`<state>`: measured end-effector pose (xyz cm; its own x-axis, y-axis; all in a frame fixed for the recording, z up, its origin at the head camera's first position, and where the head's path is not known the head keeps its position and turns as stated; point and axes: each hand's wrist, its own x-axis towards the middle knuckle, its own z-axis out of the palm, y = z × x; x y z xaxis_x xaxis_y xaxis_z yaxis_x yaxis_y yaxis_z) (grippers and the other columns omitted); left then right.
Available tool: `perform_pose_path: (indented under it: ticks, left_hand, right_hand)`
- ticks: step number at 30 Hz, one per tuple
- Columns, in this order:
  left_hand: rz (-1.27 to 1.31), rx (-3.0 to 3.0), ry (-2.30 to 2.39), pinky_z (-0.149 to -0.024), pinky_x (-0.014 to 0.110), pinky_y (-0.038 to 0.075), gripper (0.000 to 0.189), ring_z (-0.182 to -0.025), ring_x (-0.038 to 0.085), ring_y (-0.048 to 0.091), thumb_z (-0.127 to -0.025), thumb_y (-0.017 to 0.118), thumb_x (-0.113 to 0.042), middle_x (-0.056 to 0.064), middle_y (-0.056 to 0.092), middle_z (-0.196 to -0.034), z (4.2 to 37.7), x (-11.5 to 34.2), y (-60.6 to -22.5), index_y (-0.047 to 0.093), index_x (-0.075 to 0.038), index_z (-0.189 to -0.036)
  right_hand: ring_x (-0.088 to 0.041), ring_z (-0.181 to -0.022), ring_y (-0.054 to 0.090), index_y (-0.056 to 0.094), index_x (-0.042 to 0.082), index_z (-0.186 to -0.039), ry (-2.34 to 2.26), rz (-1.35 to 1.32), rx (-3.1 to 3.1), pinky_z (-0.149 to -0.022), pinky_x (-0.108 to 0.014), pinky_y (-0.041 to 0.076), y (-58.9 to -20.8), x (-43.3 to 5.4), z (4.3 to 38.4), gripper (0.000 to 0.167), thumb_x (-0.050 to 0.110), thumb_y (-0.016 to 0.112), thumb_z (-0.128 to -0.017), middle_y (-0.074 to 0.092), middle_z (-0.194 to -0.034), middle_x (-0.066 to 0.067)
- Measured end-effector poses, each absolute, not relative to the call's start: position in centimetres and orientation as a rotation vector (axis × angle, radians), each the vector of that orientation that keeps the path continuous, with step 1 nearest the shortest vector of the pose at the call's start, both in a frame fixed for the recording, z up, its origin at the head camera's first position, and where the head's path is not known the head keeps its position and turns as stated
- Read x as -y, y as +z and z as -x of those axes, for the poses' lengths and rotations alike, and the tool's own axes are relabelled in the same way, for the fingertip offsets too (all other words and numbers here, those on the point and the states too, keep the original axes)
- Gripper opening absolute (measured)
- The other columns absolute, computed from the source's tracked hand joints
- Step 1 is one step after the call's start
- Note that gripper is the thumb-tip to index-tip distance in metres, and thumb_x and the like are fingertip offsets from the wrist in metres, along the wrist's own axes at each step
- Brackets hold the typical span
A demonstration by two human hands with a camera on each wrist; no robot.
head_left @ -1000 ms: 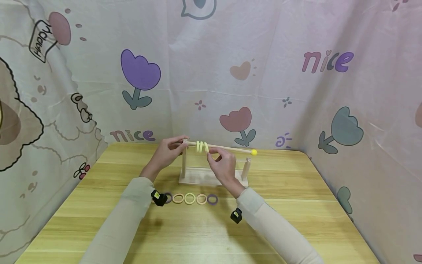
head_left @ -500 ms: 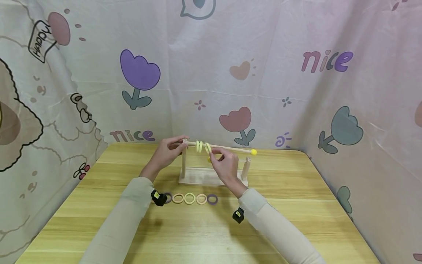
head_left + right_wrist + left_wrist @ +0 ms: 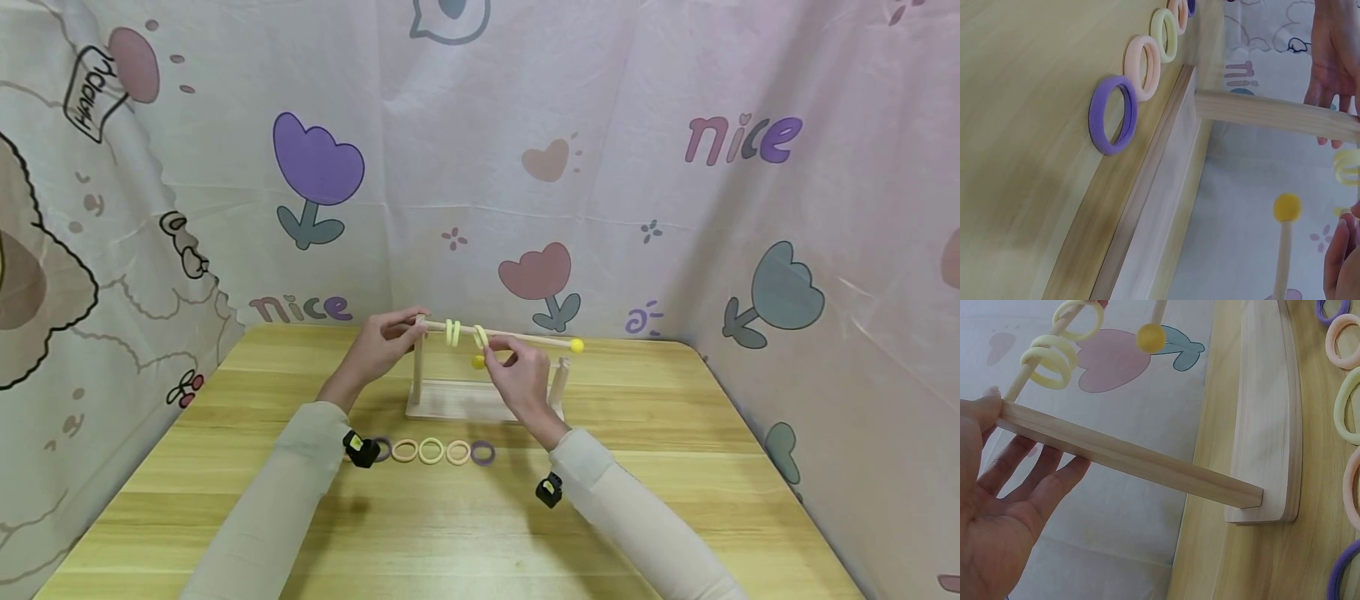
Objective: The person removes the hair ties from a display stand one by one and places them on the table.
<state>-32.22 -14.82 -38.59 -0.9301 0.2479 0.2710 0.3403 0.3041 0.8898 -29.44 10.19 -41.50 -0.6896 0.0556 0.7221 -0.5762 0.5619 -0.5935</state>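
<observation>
A wooden stand has a tall left post (image 3: 418,371) bearing a slanting upper rod (image 3: 525,336) with a yellow ball at its right end. My left hand (image 3: 381,343) grips the top of that post, thumb on the near side and fingers behind, as the left wrist view shows. Two pale yellow hair ties (image 3: 1050,360) hang together on the rod near the post. Further right, my right hand (image 3: 521,375) pinches another pale yellow hair tie (image 3: 480,336) that loops round the rod. Its fingers are mostly cut off in the right wrist view.
In front of the stand's base (image 3: 457,402), several hair ties lie in a row, including a purple one (image 3: 1101,119) and a peach one (image 3: 458,452). A shorter right post (image 3: 559,382) carries a lower rod with a yellow ball (image 3: 477,362). A printed cloth hangs behind the table.
My right hand has slid the pinched hair tie rightward along the rod, away from the other two. The lower rod's yellow ball has come into sight. My left hand stays put.
</observation>
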Motion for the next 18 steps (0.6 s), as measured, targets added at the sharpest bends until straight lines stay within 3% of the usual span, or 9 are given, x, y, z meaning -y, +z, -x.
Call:
perform_pose_path:
  ticks: [8, 18]
  left_hand:
    - [0.55, 2.469, -1.719, -0.101, 0.04, 0.06, 0.045, -0.125, 0.036, 0.066, -0.104, 0.063, -0.031, 0.02, 0.066, -0.133, 32.2, 14.8, -38.6, 0.062, -0.006, -0.142]
    - [0.553, 2.472, -1.717, -0.102, 0.042, 0.059, 0.041, -0.124, 0.036, 0.066, -0.105, 0.063, -0.03, 0.02, 0.066, -0.132, 32.1, 14.8, -38.5, 0.064, -0.011, -0.141]
  right_hand:
    - [-0.015, -0.049, 0.06, 0.08, 0.003, -0.09, 1.108, -0.395, 2.08, -0.049, -0.009, 0.044, -41.6, -10.9, 29.4, 0.006, 0.004, 0.079, -0.084, 0.081, -0.085, -0.011]
    - [-0.008, -0.047, 0.053, 0.08, 0.003, -0.09, 1.109, -0.379, 2.067, -0.046, -0.01, 0.04, -41.6, -11.7, 29.2, 0.006, 0.006, 0.08, -0.084, 0.08, -0.084, -0.011]
